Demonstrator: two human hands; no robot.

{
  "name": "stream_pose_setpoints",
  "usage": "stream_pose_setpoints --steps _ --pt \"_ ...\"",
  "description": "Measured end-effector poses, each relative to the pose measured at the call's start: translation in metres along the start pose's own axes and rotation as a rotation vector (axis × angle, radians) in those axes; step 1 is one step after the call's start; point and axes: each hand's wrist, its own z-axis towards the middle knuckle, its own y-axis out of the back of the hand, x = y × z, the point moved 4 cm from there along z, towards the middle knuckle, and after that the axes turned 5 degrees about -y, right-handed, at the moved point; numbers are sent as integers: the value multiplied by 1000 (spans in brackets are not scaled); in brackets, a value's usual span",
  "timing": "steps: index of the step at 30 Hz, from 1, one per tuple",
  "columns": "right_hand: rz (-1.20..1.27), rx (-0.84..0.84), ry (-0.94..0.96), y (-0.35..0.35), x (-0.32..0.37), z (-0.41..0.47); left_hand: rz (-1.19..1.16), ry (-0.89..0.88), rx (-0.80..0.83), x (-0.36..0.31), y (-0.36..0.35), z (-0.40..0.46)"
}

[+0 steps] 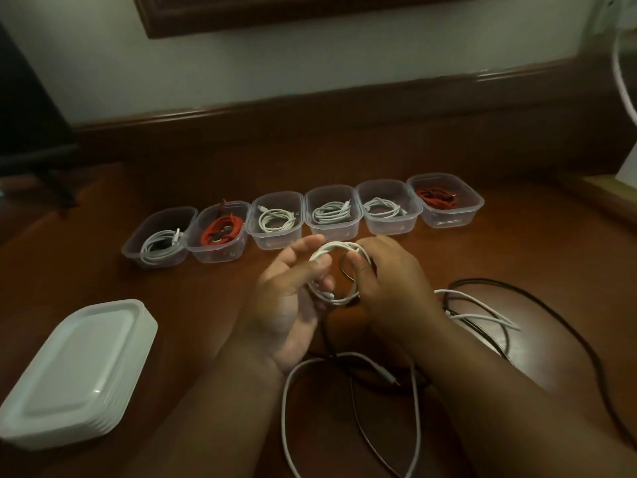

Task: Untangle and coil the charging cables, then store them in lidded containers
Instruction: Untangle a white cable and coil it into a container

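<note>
Nearest the camera, loose white charging cable (351,401) and black cable (558,319) sprawled in slack overlapping loops across the brown wooden table (193,305), not yet wound. To the left, a stack of translucent white lids (77,369), none fitted so far. Just above the tangle, a half-made white cable coil (339,270) held up between both hands: left hand (293,305) palm-up, fingers loosely curled with thumb and fingertips pinching the coil's left side; right hand (386,281) with fingers clamped round the coil's right side. Light, limp and springy by the look of it, likely to uncoil if released; best gripped across all the turns at once, away from the connector ends, which look the most fragile part. Farther back, a row of six clear plastic containers, all open: first container (157,244) with a white coil, second container (220,236) red, third container (275,220) white, fourth container (332,213) white, fifth container (387,207) white, sixth container (444,200) red.
</note>
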Motion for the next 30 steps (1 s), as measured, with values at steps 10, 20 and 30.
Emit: stream_pose_setpoints --steps 10,20,30 --pt "-9 148 -162 1 -1 -4 1052 -647 -165 -12 13 2" --pt "29 134 -124 11 1 0 711 -193 -126 -12 22 10" --pt "85 27 -151 15 -1 -1 137 -117 -175 8 0 2"
